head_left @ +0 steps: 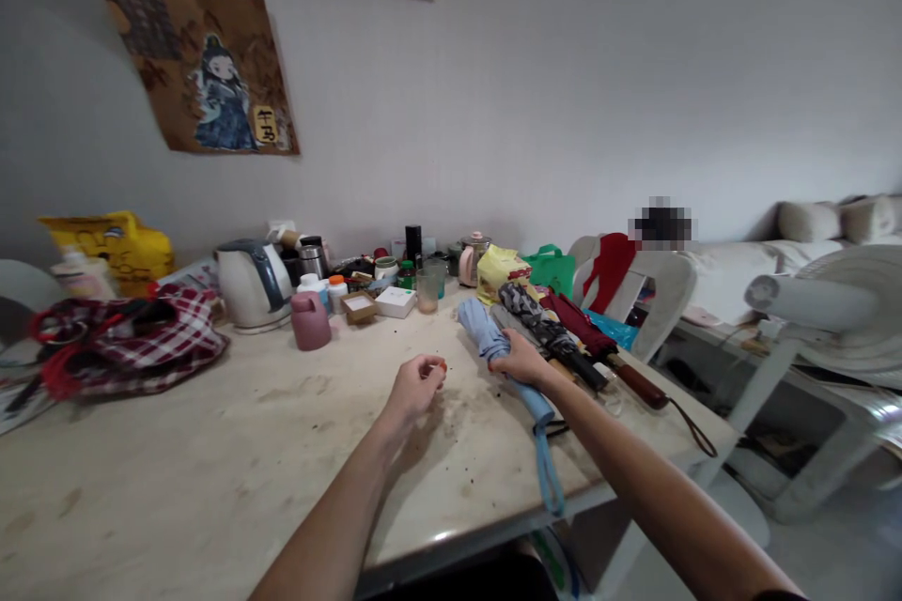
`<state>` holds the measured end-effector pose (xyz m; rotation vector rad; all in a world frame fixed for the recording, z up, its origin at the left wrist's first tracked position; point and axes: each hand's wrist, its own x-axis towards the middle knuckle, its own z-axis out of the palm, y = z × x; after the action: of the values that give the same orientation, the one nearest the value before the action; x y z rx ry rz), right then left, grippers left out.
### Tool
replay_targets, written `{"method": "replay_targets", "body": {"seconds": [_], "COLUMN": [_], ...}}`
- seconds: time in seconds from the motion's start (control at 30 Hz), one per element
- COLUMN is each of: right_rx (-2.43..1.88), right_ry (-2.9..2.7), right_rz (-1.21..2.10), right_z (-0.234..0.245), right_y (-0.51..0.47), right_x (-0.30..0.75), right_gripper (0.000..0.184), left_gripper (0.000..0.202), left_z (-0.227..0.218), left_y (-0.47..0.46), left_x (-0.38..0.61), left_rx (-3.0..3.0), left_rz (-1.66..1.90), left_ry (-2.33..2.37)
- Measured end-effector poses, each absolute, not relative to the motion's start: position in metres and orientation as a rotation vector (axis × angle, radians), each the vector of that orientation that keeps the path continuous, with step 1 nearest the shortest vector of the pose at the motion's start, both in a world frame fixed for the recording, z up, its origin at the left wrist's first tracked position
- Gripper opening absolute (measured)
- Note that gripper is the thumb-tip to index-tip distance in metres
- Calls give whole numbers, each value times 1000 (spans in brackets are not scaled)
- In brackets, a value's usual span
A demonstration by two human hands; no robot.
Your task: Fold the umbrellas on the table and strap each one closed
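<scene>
A folded light blue umbrella (481, 323) lies at the right of the table, its wrist strap hanging toward the front edge. My right hand (520, 359) is wrapped round its middle. To the left of it, my left hand (417, 383) hovers just over the tabletop with its fingers curled together. A spot of red-orange shows at its fingertips; whether anything is pinched there is hidden. Beside the blue umbrella lie a black-and-grey patterned umbrella (534, 319) and a dark red umbrella (574, 320) with a brown handle (640, 382).
On the pale table (282, 451) stand a white kettle (250, 286), a pink jug (310, 321), a small white box (396, 301) and a plastic cup (427, 289). A plaid cloth bag (165, 338) lies left. Yellow and green bags (553, 270) sit behind the umbrellas. A fan (838, 310) stands right.
</scene>
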<state>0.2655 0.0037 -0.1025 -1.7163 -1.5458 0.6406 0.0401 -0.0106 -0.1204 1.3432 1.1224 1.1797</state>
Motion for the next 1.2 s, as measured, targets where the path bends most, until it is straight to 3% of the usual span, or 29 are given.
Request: {"method": "replay_targets", "body": {"seconds": [0.13, 0.33, 0.5, 0.77, 0.93, 1.07, 1.2], "right_rx": [-1865, -1910, -2278, -2289, -2011, -1675, -1113], "right_ry": [-1662, -1762, -1617, -1615, -1572, -1454, -1189], "right_rz": [398, 102, -282, 101, 410, 643, 888], "right_z": [-117, -108, -97, -95, -81, -74, -69], "right_y": [-7, -29, -36, -24, -24, -33, -38], "right_x": [286, 312, 345, 366, 363, 330, 272], "right_gripper": [74, 41, 49, 32, 7, 19, 43], "left_gripper": [17, 22, 21, 21, 19, 14, 13], "left_z": [-121, -122, -123, -129, -127, -123, -117], "left_y": [-14, -16, -15, -12, -13, -17, -18], "left_x": [41, 41, 44, 44, 43, 45, 46], "left_rx": [1410, 1523, 1535, 1563, 1562, 1490, 1411], "left_rz": [1140, 1064, 1027, 1026, 1033, 1047, 1113], "left_ry": [1079, 1086, 1074, 1033, 1040, 1019, 1024]}}
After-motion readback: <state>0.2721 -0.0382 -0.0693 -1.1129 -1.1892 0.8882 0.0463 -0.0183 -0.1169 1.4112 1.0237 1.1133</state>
